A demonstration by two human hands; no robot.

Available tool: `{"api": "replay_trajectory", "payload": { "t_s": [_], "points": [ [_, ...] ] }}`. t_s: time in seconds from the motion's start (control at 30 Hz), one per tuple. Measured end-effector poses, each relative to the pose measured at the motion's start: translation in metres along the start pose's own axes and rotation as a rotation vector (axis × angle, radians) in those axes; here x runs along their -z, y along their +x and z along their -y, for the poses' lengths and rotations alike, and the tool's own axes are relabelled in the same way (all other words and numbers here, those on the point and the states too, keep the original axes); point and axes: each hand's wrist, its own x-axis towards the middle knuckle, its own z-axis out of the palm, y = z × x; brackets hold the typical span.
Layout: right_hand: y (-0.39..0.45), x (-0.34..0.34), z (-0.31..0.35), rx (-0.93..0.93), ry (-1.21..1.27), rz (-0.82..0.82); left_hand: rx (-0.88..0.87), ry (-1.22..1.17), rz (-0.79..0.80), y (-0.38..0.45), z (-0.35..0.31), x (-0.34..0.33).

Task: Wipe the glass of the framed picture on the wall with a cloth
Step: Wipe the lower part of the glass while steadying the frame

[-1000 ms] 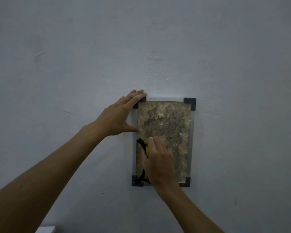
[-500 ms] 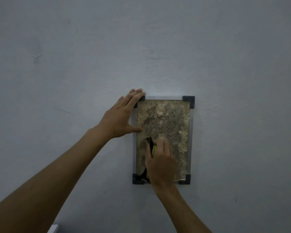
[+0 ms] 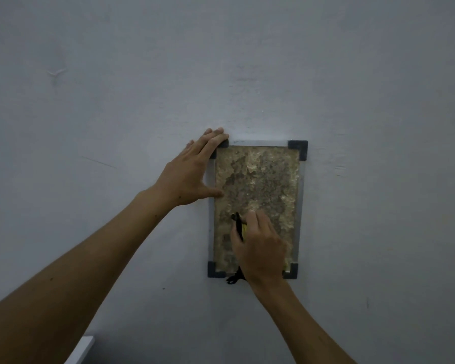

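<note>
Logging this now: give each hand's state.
Left hand: open, flat against the frame edge.
Right hand: closed on the cloth, on the glass.

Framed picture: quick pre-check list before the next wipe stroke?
1. Framed picture braced: ok, left hand lies flat over its upper left corner, thumb on the glass.
2. Cloth in grip: ok, right hand is closed on it, pressed to the lower glass.
3. Loose cloth end: not ok, a black strand hangs below the bottom edge.
4. Upper glass clear for the stroke: ok, nothing on it but the left thumb at its edge.
5. Frame hanging level: ok, edges look square to the wall.
6. Glass clean: cannot tell, dim light and mottled picture.
</note>
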Motion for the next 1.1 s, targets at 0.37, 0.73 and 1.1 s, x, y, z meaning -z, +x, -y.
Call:
{"api": "replay_trajectory", "payload": {
  "t_s": [0.37,0.73,1.1],
  "points": [
    [0.010,0.006,-0.021,0.272,-0.039,0.046,-0.019,0.031,0.014,0.000,0.000,0.005],
    [0.018,0.009,-0.013,0.345,-0.059,0.067,0.006,0.014,0.011,0.000,-0.005,0.000],
    [0.044,0.034,-0.064,0.602,-0.109,0.184,-0.008,0.018,0.017,0.001,-0.001,0.003]
  ]
}}
